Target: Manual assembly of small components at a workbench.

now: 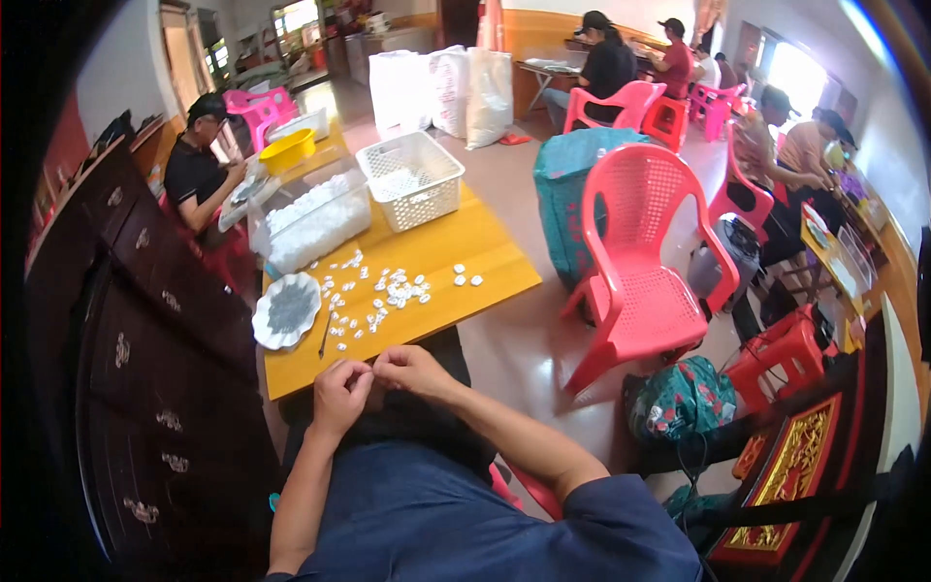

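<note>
My left hand (341,396) and my right hand (411,369) meet at the near edge of the yellow-topped table (475,233). Both are closed, with fingertips pinched close together. Whatever they hold, if anything, is too small or hidden to make out. Just beyond them lie many small white pieces (400,289), scattered over the tabletop. Three more white pieces (460,279) sit apart to the right. On the left a white scalloped dish (262,325) holds a heap of small grey parts (292,306). Beside it rests a thin dark stick-like tool (323,335).
A clear bin (310,238) of white pieces and a white plastic basket (427,199) stand at the table's far end. A dark drawer cabinet (145,320) borders the left. To the right are a pink chair (645,242) and a teal sack (562,209). Several people work farther off.
</note>
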Demonstrator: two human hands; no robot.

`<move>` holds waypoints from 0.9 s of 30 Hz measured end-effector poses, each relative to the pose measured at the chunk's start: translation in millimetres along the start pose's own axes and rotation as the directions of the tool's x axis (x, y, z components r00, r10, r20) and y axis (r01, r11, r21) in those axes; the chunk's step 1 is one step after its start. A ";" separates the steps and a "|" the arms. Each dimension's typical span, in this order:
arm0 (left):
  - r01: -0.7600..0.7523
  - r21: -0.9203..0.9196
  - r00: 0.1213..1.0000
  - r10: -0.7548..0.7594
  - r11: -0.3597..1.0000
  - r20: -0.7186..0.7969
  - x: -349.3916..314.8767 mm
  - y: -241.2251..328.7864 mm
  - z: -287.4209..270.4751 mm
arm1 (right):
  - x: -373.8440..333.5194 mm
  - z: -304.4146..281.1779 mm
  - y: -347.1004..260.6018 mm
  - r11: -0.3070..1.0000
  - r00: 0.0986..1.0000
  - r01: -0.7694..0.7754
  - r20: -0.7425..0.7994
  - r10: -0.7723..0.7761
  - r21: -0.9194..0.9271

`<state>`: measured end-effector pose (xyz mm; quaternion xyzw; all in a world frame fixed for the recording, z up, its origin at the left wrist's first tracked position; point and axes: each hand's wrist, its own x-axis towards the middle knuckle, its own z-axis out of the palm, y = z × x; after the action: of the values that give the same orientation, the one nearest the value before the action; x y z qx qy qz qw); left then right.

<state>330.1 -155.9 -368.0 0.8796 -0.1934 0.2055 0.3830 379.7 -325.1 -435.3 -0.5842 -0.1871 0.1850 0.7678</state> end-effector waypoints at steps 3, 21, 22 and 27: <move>0.027 -0.031 1.000 -0.027 0.999 -0.003 -6.3 -10.5 -0.2 | 6.4 2.6 11.5 0.999 0.999 0.044 0.008 -0.044 -0.016; 0.224 -0.148 0.967 -0.202 0.963 0.154 -30.0 -32.9 2.7 | 8.4 -22.2 -27.1 0.803 0.936 0.109 -0.211 -0.281 -0.585; 0.239 -0.143 0.965 -0.218 0.960 0.149 -33.5 -36.1 1.0 | 14.8 -28.4 -27.7 0.764 0.917 0.128 -0.217 -0.334 -0.632; 0.000 -0.055 0.950 0.018 0.998 0.311 -39.5 -45.2 12.0 | 22.4 -104.8 -42.5 0.559 0.878 -0.015 -0.278 -0.389 -0.829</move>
<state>321.9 -129.1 -422.5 0.8893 -0.2608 0.0609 0.3707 454.5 -411.2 -418.6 -0.8705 -0.1383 -0.1407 0.4509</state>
